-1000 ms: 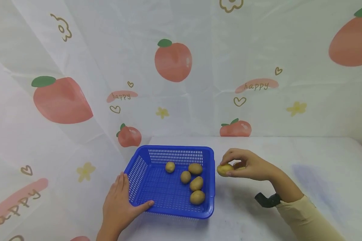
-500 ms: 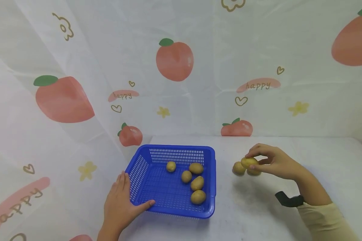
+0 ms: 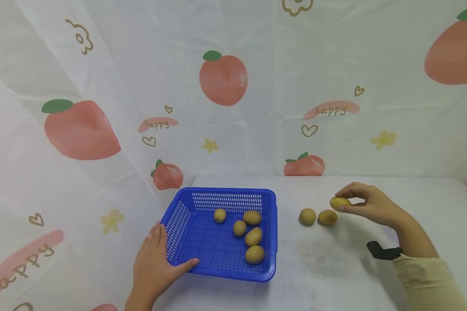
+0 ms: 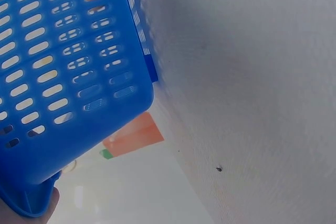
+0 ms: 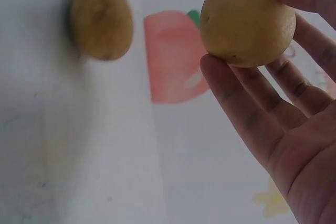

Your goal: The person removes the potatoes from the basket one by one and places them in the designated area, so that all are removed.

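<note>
In the head view, my right hand (image 3: 373,205) holds a potato (image 3: 340,203) above the white table, pinched between thumb and fingers. The right wrist view shows that potato (image 5: 247,19) close up, gripped at the fingertips. Two more potatoes lie side by side on the table, one on the left (image 3: 307,216) and one on the right (image 3: 327,217), just below the held one. My left hand (image 3: 151,263) rests on the blue basket (image 3: 270,233) at its near left corner, fingers straight along the left rim and thumb on the front rim.
Several potatoes sit inside the basket, most along its right side, with a single potato (image 3: 219,215) further left. A white curtain (image 3: 257,129) printed with fruit hangs behind the table (image 3: 307,276) and at its left.
My right hand has moved right with the potato, away from the basket and past the two potatoes on the table, which now show fully. The left hand and basket stay put.
</note>
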A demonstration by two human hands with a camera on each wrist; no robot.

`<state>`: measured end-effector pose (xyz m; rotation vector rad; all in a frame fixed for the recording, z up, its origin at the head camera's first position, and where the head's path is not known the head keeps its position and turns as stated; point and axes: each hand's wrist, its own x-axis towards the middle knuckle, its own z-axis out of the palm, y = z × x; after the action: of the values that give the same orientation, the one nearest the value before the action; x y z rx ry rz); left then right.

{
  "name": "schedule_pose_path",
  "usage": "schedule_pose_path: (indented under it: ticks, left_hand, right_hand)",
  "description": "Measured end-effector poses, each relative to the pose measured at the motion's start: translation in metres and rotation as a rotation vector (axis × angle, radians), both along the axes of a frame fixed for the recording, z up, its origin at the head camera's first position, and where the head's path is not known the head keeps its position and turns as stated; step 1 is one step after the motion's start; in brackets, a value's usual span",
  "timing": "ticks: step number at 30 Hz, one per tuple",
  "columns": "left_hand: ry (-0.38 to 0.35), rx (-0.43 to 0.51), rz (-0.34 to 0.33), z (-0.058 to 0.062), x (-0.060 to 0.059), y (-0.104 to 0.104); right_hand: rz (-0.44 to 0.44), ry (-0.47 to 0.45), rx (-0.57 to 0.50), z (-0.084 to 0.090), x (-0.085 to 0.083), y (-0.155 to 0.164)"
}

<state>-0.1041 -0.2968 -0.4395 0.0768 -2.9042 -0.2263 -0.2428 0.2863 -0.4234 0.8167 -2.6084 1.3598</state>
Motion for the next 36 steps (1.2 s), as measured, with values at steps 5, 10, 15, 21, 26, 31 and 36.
schedule_pose_path:
  ticks: [5, 10, 15, 21, 26, 31, 36]
  left_hand:
    - [-0.003, 0.001, -0.001, 0.0, 0.0, 0.0]
    - [-0.002, -0.001, -0.001, -0.001, -0.001, 0.0]
    - [-0.003, -0.001, -0.002, -0.002, -0.001, -0.001]
    - [-0.002, 0.0, -0.004, -0.001, -0.001, 0.0]
    - [-0.003, 0.007, -0.007, 0.0, 0.0, 0.0]
    - [-0.015, 0.008, -0.007, 0.0, 0.0, 0.0]
    - [0.004, 0.009, -0.008, 0.0, -0.001, 0.0]
  right_hand:
    - [-0.083, -0.041, 0.082, -0.01, -0.004, 0.01]
    - [-0.132, -0.071, 0.162, -0.021, -0.009, 0.018]
    - [-0.138, -0.086, 0.165, -0.029, -0.012, 0.021]
    - [-0.135, -0.089, 0.166, -0.038, -0.015, 0.024]
    - [-0.109, -0.082, 0.168, -0.047, -0.019, 0.023]
    - [-0.081, -0.104, 0.181, -0.053, -0.022, 0.023]
    - [-0.07, -0.089, 0.179, -0.052, -0.023, 0.024]
